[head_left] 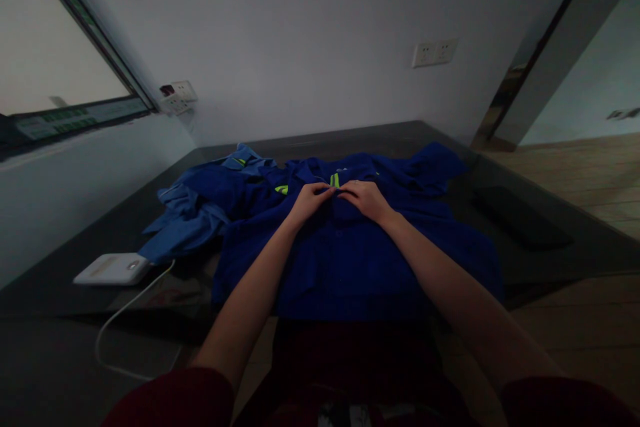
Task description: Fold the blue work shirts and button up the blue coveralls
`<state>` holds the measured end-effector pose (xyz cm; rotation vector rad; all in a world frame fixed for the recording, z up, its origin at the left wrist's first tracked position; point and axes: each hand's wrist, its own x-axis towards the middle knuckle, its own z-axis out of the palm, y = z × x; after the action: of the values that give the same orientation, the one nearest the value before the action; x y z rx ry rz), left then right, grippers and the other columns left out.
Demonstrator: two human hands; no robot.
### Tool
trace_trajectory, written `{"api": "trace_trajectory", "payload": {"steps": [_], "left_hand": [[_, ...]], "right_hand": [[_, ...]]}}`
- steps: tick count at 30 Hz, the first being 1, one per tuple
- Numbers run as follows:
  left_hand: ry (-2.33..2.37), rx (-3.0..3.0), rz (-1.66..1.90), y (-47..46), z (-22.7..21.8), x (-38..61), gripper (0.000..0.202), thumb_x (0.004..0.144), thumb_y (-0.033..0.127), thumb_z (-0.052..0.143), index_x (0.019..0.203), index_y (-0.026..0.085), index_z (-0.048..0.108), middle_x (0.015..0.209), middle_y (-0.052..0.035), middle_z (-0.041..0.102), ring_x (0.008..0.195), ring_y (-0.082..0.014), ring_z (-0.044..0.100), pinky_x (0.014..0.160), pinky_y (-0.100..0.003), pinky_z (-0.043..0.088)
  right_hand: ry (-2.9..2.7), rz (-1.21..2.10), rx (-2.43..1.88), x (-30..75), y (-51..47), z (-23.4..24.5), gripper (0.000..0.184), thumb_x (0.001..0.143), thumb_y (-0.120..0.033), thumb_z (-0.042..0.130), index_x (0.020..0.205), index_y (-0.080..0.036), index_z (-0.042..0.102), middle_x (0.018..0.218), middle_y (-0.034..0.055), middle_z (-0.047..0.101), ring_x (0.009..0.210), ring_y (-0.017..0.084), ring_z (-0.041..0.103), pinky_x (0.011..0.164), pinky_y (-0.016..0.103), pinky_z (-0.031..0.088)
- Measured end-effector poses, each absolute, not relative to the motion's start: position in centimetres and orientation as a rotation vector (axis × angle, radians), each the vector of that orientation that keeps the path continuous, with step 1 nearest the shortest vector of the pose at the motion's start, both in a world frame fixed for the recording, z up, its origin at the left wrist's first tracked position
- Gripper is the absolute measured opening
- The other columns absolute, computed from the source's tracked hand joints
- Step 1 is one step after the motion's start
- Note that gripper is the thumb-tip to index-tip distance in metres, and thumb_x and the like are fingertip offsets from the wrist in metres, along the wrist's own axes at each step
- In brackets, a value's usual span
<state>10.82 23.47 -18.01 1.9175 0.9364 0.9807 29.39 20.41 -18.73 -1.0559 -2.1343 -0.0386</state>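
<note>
A dark blue work shirt [345, 273] with yellow-green strips lies spread out in front of me, its lower edge at the table's near side. Both hands meet at its middle, close to one of the strips. My left hand [309, 203] pinches the cloth between thumb and fingers. Right beside it, my right hand [367, 200] also has its fingertips closed on the front of the shirt. Whatever small part lies between the fingertips is too dark and small to make out. To the left, a crumpled lighter blue garment [193, 219] touches the shirt's sleeve.
The dark table [395, 137] stands against a pale wall. A white power bank [113, 269] with a white cable [100, 340] hanging over the edge sits at the left. On the right lies a flat black object [520, 217]. Wall sockets [434, 53] are above.
</note>
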Motion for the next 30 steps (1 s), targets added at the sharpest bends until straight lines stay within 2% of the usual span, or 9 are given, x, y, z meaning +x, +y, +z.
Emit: {"api": "trace_trajectory", "payload": {"steps": [6,10,15,18,21,23,26,30], "left_hand": [[0.992,1.808,1.050,23.7,-18.1,10.7,0.031,0.074,0.043,0.067,0.085,0.014,0.071,0.084,-0.0039,0.070,0.078,-0.0165,0.062,0.071,-0.024,0.046],[1.087,1.779,1.203,23.9,-18.0,10.4,0.027,0.079,0.038,0.062,0.089,0.015,0.070,0.084,-0.0034,0.069,0.076,-0.0156,0.061,0.068,-0.024,0.046],[1.287,2.196,1.342,23.1,-17.5,10.4,0.020,0.083,0.021,0.057,0.100,0.019,0.068,0.101,-0.0060,0.062,0.092,-0.0176,0.058,0.082,-0.028,0.045],[1.282,2.360,1.412,21.8,-16.9,10.9,0.023,0.081,0.019,0.060,0.103,0.019,0.066,0.111,-0.0083,0.055,0.102,-0.0195,0.054,0.089,-0.029,0.043],[1.167,2.413,1.206,20.4,-16.4,11.8,0.016,0.087,0.027,0.054,0.092,0.017,0.065,0.090,-0.0056,0.061,0.083,-0.0171,0.058,0.077,-0.027,0.044],[1.117,2.395,0.975,19.6,-16.3,12.3,0.024,0.089,0.035,0.049,0.082,0.017,0.063,0.072,-0.0024,0.061,0.067,-0.0153,0.057,0.064,-0.025,0.042],[1.110,2.373,0.778,18.8,-16.5,12.4,0.027,0.085,0.042,0.055,0.076,0.018,0.061,0.065,-0.0008,0.061,0.060,-0.0153,0.056,0.057,-0.025,0.039],[1.093,2.257,0.697,18.6,-17.1,11.6,0.011,0.076,0.028,0.065,0.079,0.018,0.061,0.063,0.0005,0.063,0.058,-0.0147,0.059,0.054,-0.024,0.040]], "right_hand": [[-2.046,-0.037,-1.106,29.7,20.1,-18.4,0.017,0.089,-0.021,0.055,0.089,-0.018,0.071,0.091,0.0063,0.073,0.086,0.021,0.066,0.079,0.031,0.047],[-1.910,-0.030,-1.179,30.5,20.4,-18.6,0.016,0.088,-0.019,0.056,0.089,-0.017,0.072,0.093,0.0072,0.073,0.088,0.022,0.067,0.080,0.032,0.047],[-1.791,0.006,-1.215,30.3,20.6,-18.8,0.016,0.085,-0.018,0.055,0.086,-0.017,0.071,0.089,0.0066,0.073,0.084,0.022,0.067,0.078,0.032,0.048],[-1.702,0.010,-1.206,30.5,20.7,-18.6,0.017,0.084,-0.019,0.054,0.085,-0.018,0.070,0.091,0.0061,0.072,0.086,0.022,0.066,0.080,0.033,0.048],[-1.577,0.013,-1.237,31.3,20.9,-18.4,0.018,0.084,-0.022,0.052,0.083,-0.018,0.069,0.088,0.0066,0.072,0.082,0.022,0.065,0.076,0.032,0.048],[-1.511,0.037,-1.275,31.7,21.1,-18.2,0.018,0.083,-0.022,0.051,0.082,-0.017,0.069,0.084,0.0069,0.071,0.075,0.021,0.065,0.071,0.031,0.048],[-1.471,0.053,-1.306,31.9,21.7,-18.1,0.018,0.081,-0.022,0.052,0.076,-0.016,0.068,0.075,0.0058,0.070,0.065,0.019,0.062,0.065,0.029,0.046],[-1.480,0.004,-1.318,31.7,23.0,-18.0,0.016,0.078,-0.020,0.053,0.073,-0.017,0.068,0.071,0.0042,0.068,0.065,0.019,0.060,0.066,0.029,0.046]]}}
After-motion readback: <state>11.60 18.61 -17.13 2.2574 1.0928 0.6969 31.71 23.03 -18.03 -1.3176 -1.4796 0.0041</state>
